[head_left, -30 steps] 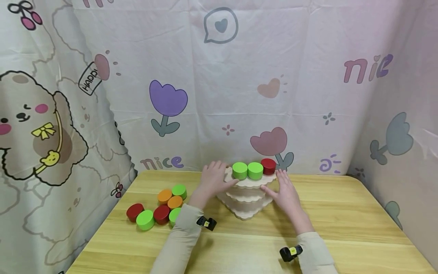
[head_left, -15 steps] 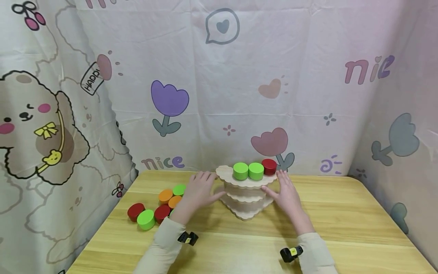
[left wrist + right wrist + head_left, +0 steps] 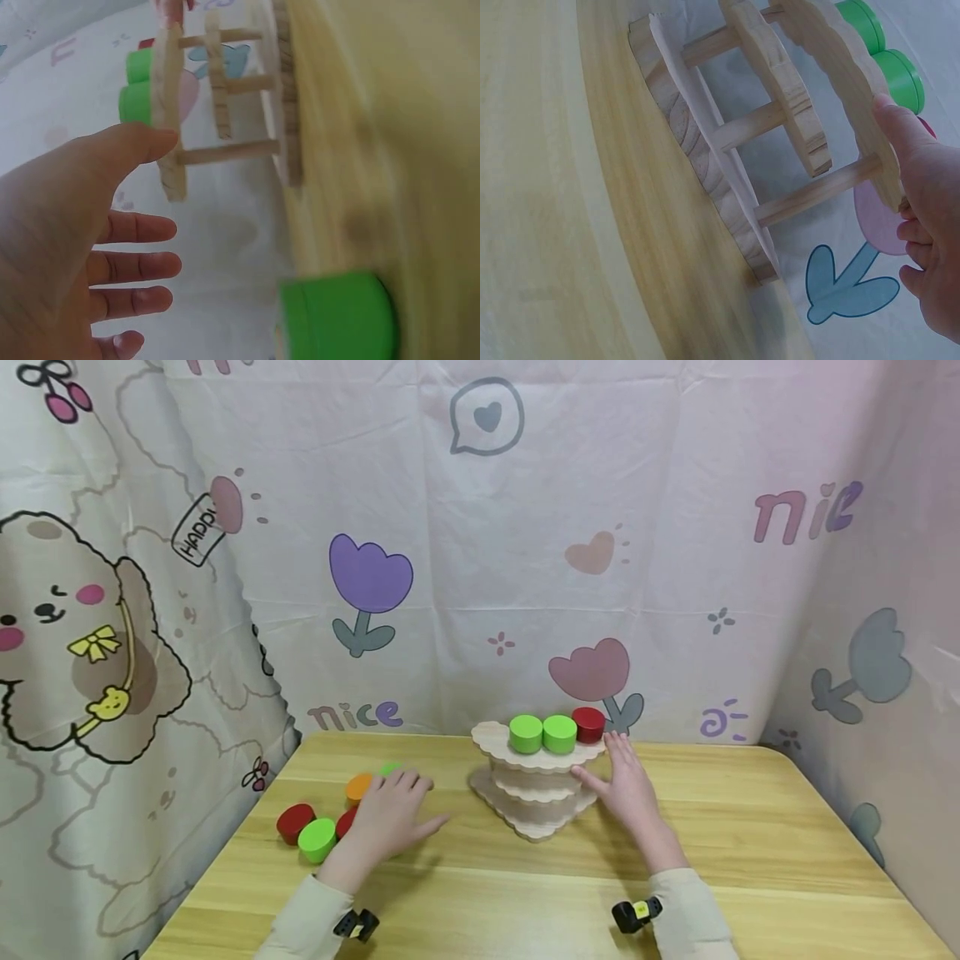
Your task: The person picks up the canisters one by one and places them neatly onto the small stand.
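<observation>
A three-tiered wooden stand point(image 3: 537, 818) with scalloped edges stands on the table. Two green round blocks point(image 3: 526, 735) and a red one point(image 3: 589, 725) sit in a row on its top tier point(image 3: 489, 737). My right hand point(image 3: 632, 787) holds the right corner of that tier, thumb at the front edge and fingers behind, clearest in the right wrist view. My left hand point(image 3: 386, 820) hovers above the loose blocks on the left, fingers spread, holding nothing. It hides part of that group. A green block point(image 3: 341, 319) shows below this hand in the left wrist view.
Loose round blocks lie at the table's left: a red point(image 3: 296, 824), a green point(image 3: 317, 841), an orange point(image 3: 358, 787) and others partly covered. A printed cloth point(image 3: 480, 527) hangs behind the wooden table point(image 3: 750, 827) and along both sides.
My left hand has left the left side of the stand and moved left and toward me, over the loose blocks. My right hand and the stand stay in place.
</observation>
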